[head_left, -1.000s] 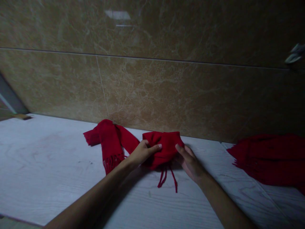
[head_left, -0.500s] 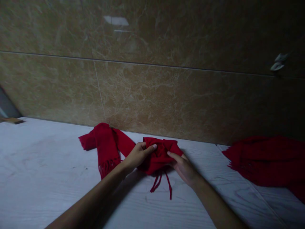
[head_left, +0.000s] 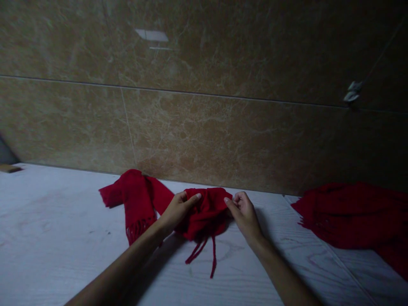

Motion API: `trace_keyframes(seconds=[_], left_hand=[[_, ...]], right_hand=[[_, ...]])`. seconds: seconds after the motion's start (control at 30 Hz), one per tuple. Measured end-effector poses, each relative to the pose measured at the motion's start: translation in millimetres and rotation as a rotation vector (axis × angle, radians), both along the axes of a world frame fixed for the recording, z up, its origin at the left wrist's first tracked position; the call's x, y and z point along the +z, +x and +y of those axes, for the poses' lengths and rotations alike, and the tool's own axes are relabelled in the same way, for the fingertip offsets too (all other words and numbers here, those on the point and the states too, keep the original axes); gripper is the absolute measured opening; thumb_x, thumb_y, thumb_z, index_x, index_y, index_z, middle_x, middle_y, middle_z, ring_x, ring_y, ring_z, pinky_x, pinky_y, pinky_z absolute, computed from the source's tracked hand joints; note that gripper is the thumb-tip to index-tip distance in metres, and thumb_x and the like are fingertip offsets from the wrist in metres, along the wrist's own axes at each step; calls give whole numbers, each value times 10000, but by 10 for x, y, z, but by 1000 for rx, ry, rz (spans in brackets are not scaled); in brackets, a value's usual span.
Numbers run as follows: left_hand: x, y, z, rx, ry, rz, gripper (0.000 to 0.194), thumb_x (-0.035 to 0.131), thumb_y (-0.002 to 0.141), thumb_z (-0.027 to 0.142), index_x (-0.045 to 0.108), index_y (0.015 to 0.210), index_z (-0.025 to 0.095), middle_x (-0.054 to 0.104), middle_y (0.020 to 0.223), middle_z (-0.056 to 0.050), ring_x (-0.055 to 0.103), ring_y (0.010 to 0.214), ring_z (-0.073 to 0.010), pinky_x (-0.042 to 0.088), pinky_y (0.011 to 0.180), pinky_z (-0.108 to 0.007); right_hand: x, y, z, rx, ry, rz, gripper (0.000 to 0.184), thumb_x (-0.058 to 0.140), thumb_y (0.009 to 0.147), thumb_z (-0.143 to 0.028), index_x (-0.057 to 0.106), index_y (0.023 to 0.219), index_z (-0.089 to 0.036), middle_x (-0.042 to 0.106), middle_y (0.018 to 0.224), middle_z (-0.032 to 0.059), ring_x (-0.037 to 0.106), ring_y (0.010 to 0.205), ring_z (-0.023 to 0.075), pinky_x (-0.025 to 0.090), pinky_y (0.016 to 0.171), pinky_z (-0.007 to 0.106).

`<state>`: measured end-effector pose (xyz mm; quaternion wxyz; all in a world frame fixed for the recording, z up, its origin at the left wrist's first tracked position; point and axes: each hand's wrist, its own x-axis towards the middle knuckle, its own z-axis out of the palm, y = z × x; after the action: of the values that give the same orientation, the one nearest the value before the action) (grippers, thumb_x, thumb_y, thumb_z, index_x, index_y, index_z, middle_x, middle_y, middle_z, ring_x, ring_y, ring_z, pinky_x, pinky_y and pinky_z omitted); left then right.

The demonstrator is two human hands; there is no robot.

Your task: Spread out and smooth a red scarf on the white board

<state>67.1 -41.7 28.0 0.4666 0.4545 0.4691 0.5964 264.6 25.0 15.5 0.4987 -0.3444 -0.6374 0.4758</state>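
Observation:
A red fringed scarf (head_left: 140, 199) lies on a pale wood-grain tabletop (head_left: 57, 246) against a brown marble wall. Its right end is bunched into a folded wad (head_left: 207, 212) with loose tassel strands hanging toward me. My left hand (head_left: 177, 210) grips the left side of the wad, thumb on top and fingers curled under the cloth. My right hand (head_left: 244, 212) pinches the wad's right edge with curled fingers. The scarf's other end trails off to the left with its fringe on the table.
A second pile of red fringed cloth (head_left: 353, 212) lies at the right on the table. A small white fitting (head_left: 352, 92) with a cord sticks out of the wall at upper right. A wooden piece (head_left: 9, 168) shows at the far left edge.
Both hands have drawn closer around the wad, and my right hand has curled from a flat hold into a pinch at its edge. The view has shifted a little to the right.

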Motion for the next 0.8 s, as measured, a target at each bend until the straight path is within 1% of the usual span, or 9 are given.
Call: trace_keyframes(seconds=[0.07, 0.13, 0.2, 0.3, 0.43, 0.53, 0.63, 0.7, 0.8], left_hand=[[-5, 12, -5, -16, 3, 4, 496, 811, 678, 591, 648, 777, 134, 644, 661, 5, 556, 592, -119, 414, 566, -226], [-6, 35, -22, -48, 1, 1, 472, 816, 688, 563, 669, 803, 130, 673, 700, -10, 594, 647, -140, 445, 616, -240], [1, 63, -48, -96, -13, 0, 465, 826, 688, 547, 682, 812, 123, 683, 707, -15, 600, 663, -141, 448, 630, -238], [23, 99, -91, -168, -33, -21, 465, 835, 685, 542, 686, 796, 116, 684, 697, -15, 597, 670, -136, 456, 653, -237], [67, 111, -131, -187, -23, -36, 460, 818, 705, 554, 683, 795, 122, 684, 704, -13, 592, 683, -139, 461, 684, -248], [71, 108, -138, -230, -13, 9, 450, 787, 745, 554, 681, 794, 120, 669, 712, -8, 560, 668, -122, 430, 647, -231], [40, 117, -124, -263, 17, 59, 452, 762, 771, 559, 685, 793, 114, 644, 703, 4, 518, 641, -100, 396, 607, -214], [21, 124, -102, -236, 24, 58, 462, 757, 768, 571, 683, 787, 116, 637, 676, 9, 512, 614, -98, 393, 589, -216], [23, 114, -61, -142, 23, -12, 491, 790, 710, 598, 673, 753, 124, 659, 657, -3, 556, 601, -117, 435, 592, -228]], right_hand=[[59, 19, -32, -14, 69, 2, 447, 703, 764, -620, 454, 752, -248, 425, 534, -89, 376, 467, 99, 302, 453, 230], [106, 8, -106, 68, 88, -61, 432, 643, 824, -636, 506, 734, -237, 443, 509, -73, 392, 458, 107, 318, 463, 242], [118, -25, -179, 167, 97, -141, 464, 588, 865, -657, 550, 700, -225, 469, 475, -53, 427, 450, 117, 347, 478, 252], [83, -69, -219, 203, 72, -199, 554, 564, 849, -728, 505, 606, -233, 469, 427, -44, 427, 415, 115, 348, 466, 253], [60, -55, -183, 235, 4, -238, 623, 544, 806, -805, 438, 551, -246, 439, 380, -47, 368, 363, 100, 299, 430, 251], [83, -33, -181, 250, 11, -214, 603, 547, 822, -778, 464, 572, -236, 461, 399, -42, 391, 385, 99, 303, 440, 243], [92, -41, -205, 276, 1, -203, 541, 574, 837, -707, 489, 600, -228, 496, 428, -39, 393, 386, 93, 291, 430, 237], [85, -54, -216, 282, -14, -217, 490, 573, 845, -649, 492, 606, -228, 523, 443, -34, 362, 361, 82, 257, 402, 236], [75, -68, -208, 248, -49, -221, 418, 552, 820, -584, 473, 602, -236, 533, 436, -34, 319, 324, 72, 205, 365, 233]])
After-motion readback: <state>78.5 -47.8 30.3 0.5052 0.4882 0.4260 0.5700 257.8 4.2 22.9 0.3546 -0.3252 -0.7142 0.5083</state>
